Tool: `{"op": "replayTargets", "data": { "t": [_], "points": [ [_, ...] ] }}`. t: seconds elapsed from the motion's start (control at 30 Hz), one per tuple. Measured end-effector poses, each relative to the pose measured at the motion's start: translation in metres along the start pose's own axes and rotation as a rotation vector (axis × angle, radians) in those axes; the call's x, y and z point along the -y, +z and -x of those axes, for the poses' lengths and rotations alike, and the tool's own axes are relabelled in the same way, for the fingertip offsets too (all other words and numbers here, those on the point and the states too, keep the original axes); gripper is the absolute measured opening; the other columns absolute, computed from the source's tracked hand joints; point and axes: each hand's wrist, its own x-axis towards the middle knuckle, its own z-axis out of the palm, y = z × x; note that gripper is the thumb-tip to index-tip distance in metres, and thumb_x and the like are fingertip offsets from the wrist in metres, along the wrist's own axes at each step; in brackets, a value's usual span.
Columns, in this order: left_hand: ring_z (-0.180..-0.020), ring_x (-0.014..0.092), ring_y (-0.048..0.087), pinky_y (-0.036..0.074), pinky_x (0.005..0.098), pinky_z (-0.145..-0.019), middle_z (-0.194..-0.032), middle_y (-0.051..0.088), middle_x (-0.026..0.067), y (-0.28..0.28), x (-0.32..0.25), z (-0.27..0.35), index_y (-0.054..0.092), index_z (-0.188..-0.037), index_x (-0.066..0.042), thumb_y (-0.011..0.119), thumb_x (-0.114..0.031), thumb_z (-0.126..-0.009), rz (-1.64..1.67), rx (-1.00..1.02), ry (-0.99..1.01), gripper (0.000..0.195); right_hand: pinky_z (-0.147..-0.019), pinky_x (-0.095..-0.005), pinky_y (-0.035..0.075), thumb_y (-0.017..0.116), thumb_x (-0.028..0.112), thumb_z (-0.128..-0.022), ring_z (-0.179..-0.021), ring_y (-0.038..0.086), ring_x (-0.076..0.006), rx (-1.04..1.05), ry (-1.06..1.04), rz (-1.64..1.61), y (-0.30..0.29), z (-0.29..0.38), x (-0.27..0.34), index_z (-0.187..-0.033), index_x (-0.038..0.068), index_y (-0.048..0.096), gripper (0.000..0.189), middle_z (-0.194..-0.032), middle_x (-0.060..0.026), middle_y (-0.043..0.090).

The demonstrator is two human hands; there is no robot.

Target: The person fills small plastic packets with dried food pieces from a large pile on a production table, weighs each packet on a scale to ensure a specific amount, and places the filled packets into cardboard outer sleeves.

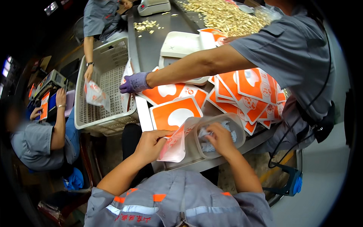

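Observation:
My left hand (pixel 151 144) grips an orange and white plastic pouch (pixel 177 143) by its edge, just above the near edge of the metal table. My right hand (pixel 222 139) reaches into a clear plastic tub (pixel 241 133) to the right of the pouch. Small white and blue packets (pixel 208 146) lie in the tub, and my fingertips pinch at one of them. Beyond my left hand, another orange pouch with a white window (pixel 175 112) lies flat on the table. More orange pouches (pixel 246 93) form a loose pile behind and right of the tub.
A co-worker's gloved hand (pixel 134 82) extends across the table to a crate (pixel 105 124) at left. Another person's hand (pixel 88 73) holds a pouch (pixel 96 95) over that crate. A scale (pixel 181 42) and dried slices (pixel 227 17) stand farther back. Someone sits beside a machine (pixel 52 81).

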Motion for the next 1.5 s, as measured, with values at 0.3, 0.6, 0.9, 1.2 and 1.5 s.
{"op": "replayTargets", "data": {
  "t": [0.3,0.6,0.9,1.2,1.5],
  "points": [
    [-0.057,0.031,0.065,0.053,0.0398,-0.059,-0.075,0.066,0.0216,0.018,-0.027,-0.023,0.071,-0.112,-0.006,0.052,-0.007,-0.086,-0.208,0.161,0.028,0.032,-0.071,-0.0379,0.05,0.075,0.007,-0.07,-0.08,0.061,-0.0268,-0.15,-0.577,0.048,-0.029,0.013,0.082,-0.096,0.006,0.065,0.028,-0.098,-0.0108,0.063],
    [-0.066,0.023,0.068,0.054,0.0315,-0.056,-0.085,0.07,0.0075,0.052,-0.038,-0.011,0.071,-0.105,-0.009,0.065,-0.002,-0.072,-0.068,0.262,0.705,0.034,-0.1,-0.0374,0.044,0.067,0.024,-0.084,-0.111,0.057,-0.0261,0.519,-0.247,0.0,0.015,0.023,0.053,-0.119,0.005,0.058,0.041,-0.119,-0.0105,0.061],
    [-0.084,0.016,0.064,0.051,0.0298,-0.074,-0.103,0.064,0.0092,0.026,-0.008,-0.051,0.053,-0.128,-0.007,0.063,-0.026,-0.092,0.61,0.197,0.429,0.042,-0.078,-0.0445,0.052,0.061,0.015,-0.067,-0.079,0.063,-0.0281,-0.047,-0.731,0.299,-0.089,-0.004,0.05,-0.07,0.008,0.059,0.007,-0.081,-0.0094,0.062],
    [-0.143,0.037,0.026,0.024,0.0542,-0.115,-0.154,0.032,0.0152,0.067,0.099,-0.104,0.029,-0.151,-0.013,0.076,-0.044,-0.077,-0.888,0.318,0.355,0.093,-0.093,-0.0358,0.047,0.075,0.009,-0.083,-0.109,0.061,-0.0272,-0.588,-0.052,0.025,-0.2,0.005,-0.115,-0.115,-0.004,0.061,0.037,-0.121,-0.0159,0.061],
    [-0.11,0.036,0.061,0.055,0.0421,-0.077,-0.113,0.064,0.0228,0.076,0.095,-0.109,0.057,-0.111,0.002,0.062,-0.035,-0.088,-1.005,0.493,0.294,0.044,-0.103,-0.0391,0.042,0.056,0.011,-0.095,-0.119,0.056,-0.0235,-0.745,-0.219,-0.363,-0.239,0.029,-0.16,-0.126,-0.003,0.055,0.035,-0.13,-0.0123,0.058]
  ]
}}
